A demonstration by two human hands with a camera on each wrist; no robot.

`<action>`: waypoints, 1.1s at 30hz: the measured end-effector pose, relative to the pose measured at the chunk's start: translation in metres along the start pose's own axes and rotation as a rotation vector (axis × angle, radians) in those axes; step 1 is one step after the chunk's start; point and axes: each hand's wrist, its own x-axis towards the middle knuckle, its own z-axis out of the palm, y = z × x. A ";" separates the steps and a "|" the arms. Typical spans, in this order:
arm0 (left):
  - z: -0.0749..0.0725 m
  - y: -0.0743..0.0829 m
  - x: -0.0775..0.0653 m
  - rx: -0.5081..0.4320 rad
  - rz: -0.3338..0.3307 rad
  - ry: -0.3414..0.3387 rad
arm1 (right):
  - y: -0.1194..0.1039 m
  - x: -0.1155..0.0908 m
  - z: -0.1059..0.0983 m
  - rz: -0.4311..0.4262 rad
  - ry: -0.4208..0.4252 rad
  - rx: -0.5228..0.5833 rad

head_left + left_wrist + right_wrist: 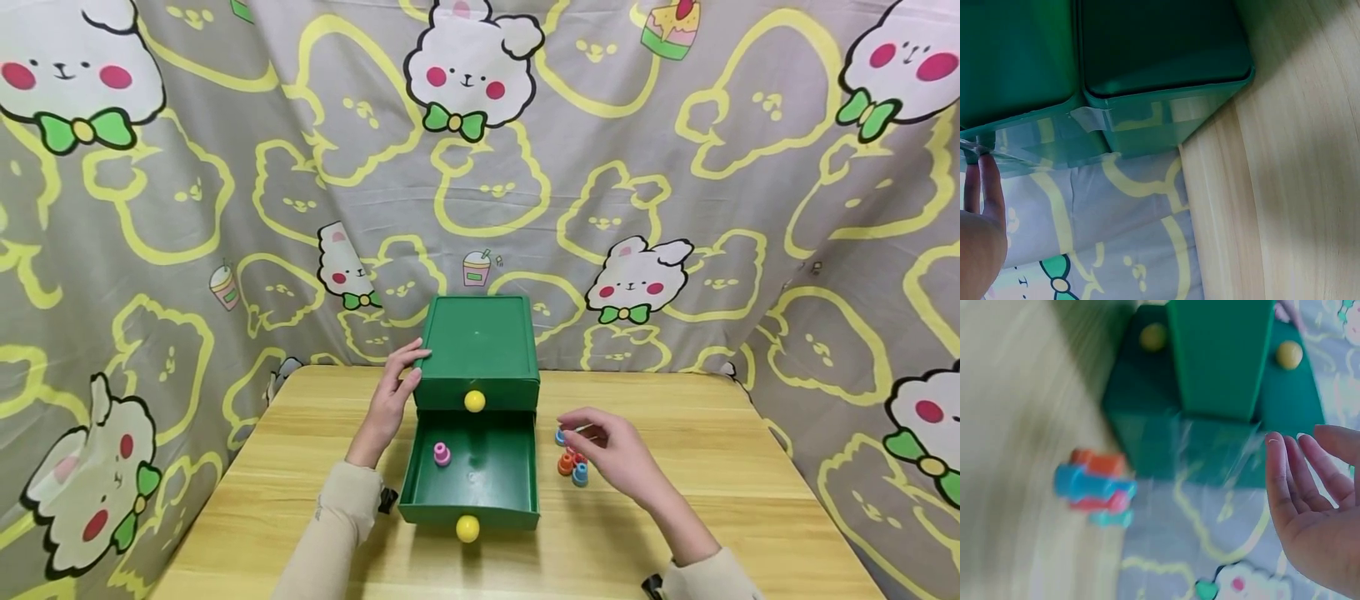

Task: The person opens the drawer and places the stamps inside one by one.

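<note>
A green two-drawer box (480, 342) with yellow ball knobs stands on the table. Its lower drawer (487, 487) is pulled out, and a small pink peg-shaped piece (442, 454) stands inside toward the left. My left hand (392, 400) rests against the box's left side, fingertips at the top edge; in the left wrist view its fingers (991, 187) touch the green wall. My right hand (618, 450) hovers beside several similar pieces, among them an orange one (566, 463) and a blue one (580, 474). Its fingers (1279, 478) are loosely bent with nothing between them.
The wooden table (300, 467) extends on both sides of the box. A grey curtain (495, 183) with cartoon rabbits hangs close behind the box and along both sides. The upper drawer (442, 396) is closed above the pulled-out one.
</note>
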 end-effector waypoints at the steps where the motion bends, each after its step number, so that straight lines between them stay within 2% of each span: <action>1: 0.000 0.000 0.000 0.002 -0.002 -0.001 | 0.006 -0.001 -0.003 0.017 0.014 -0.005; 10: 0.003 0.000 -0.001 -0.020 -0.025 0.005 | 0.058 -0.011 -0.015 0.066 0.048 -0.010; 18: 0.002 0.000 0.001 -0.008 -0.005 0.001 | 0.088 -0.013 -0.008 0.158 -0.016 0.060; 22: 0.001 0.002 0.003 -0.008 -0.007 0.000 | 0.096 -0.012 -0.003 0.173 -0.057 0.097; 27: 0.001 0.000 -0.001 0.002 -0.025 -0.010 | 0.102 -0.012 0.005 0.150 -0.102 0.106; 33: 0.000 -0.002 -0.002 0.008 -0.020 -0.002 | 0.102 -0.011 0.008 0.157 -0.115 0.122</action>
